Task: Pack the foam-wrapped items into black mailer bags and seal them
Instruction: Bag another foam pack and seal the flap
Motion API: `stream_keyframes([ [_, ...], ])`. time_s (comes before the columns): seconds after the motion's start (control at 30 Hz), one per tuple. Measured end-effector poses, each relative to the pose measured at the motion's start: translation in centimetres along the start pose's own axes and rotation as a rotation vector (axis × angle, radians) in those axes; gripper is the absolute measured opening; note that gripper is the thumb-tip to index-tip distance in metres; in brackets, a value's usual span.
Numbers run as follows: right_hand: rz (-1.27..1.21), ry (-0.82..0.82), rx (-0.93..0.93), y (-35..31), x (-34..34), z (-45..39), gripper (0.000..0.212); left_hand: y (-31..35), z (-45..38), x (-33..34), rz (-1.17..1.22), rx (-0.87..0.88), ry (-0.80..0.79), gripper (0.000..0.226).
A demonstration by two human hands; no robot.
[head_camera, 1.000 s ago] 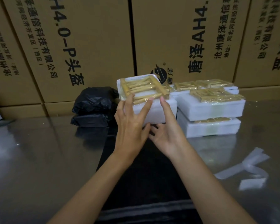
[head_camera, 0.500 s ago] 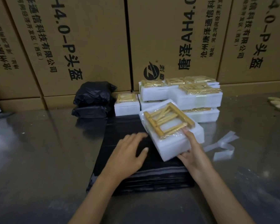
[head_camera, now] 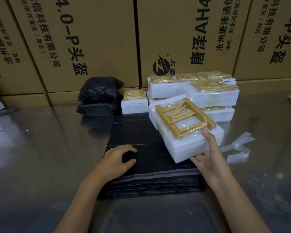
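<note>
Head view, right hand: the right hand [head_camera: 210,158] grips a white foam-wrapped block topped with a plastic-wrapped wooden rack [head_camera: 185,126], thumb on top, fingers beneath its near edge, tilted above the bags.
Left hand: the left hand [head_camera: 118,159] rests with curled fingers on the flat stack of black plastic mailer bags [head_camera: 151,167] at centre of the shiny metal table [head_camera: 40,157].
At 12 o'clock: a pile of white foam-wrapped blocks [head_camera: 208,95] against the brown printed cardboard cartons [head_camera: 91,39].
At 11 o'clock: two filled black bags [head_camera: 99,96], stacked.
At 3 o'clock: loose white peel-off strips [head_camera: 237,147].
</note>
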State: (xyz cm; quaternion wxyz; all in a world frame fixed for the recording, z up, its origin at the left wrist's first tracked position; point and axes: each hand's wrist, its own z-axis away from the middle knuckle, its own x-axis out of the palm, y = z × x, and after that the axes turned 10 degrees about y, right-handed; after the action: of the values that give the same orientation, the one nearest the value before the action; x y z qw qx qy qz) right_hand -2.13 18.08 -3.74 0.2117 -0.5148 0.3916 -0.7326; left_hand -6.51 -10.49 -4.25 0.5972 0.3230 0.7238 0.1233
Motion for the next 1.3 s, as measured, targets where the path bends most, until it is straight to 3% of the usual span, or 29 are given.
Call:
stream_keyframes([
  [0.2,-0.019,0.024,-0.009,-0.1,-0.3,0.5,0.064,0.0,0.4,-0.8,0.021,-0.041,-0.194,0.057],
  [0.47,-0.040,0.031,-0.020,-0.2,-0.3,0.7,0.061,1.2,0.5,-0.5,-0.028,0.084,0.008,0.028],
  [0.6,-0.023,0.027,-0.026,-0.2,-0.3,0.8,0.062,0.2,0.7,-2.6,-0.063,0.013,-0.061,0.051],
  [0.77,-0.031,0.026,-0.020,-0.2,-0.3,0.9,0.065,-0.2,0.9,-3.2,0.206,0.039,0.182,0.037],
  [0.9,-0.052,0.031,-0.022,-0.5,-0.1,1.2,0.061,0.6,1.0,-2.6,0.202,0.040,0.196,0.063],
  [1.0,-0.079,0.024,-0.017,-0.6,0.0,1.4,0.058,0.9,1.3,-2.3,0.130,0.057,0.027,0.055],
  [1.13,-0.080,0.010,-0.012,-0.5,0.1,1.7,0.059,0.5,2.0,-2.0,0.080,0.024,-0.128,0.022],
  [1.3,-0.048,-0.005,-0.007,-0.3,0.0,1.7,0.062,0.4,2.5,-1.9,0.067,0.072,0.067,0.032],
])
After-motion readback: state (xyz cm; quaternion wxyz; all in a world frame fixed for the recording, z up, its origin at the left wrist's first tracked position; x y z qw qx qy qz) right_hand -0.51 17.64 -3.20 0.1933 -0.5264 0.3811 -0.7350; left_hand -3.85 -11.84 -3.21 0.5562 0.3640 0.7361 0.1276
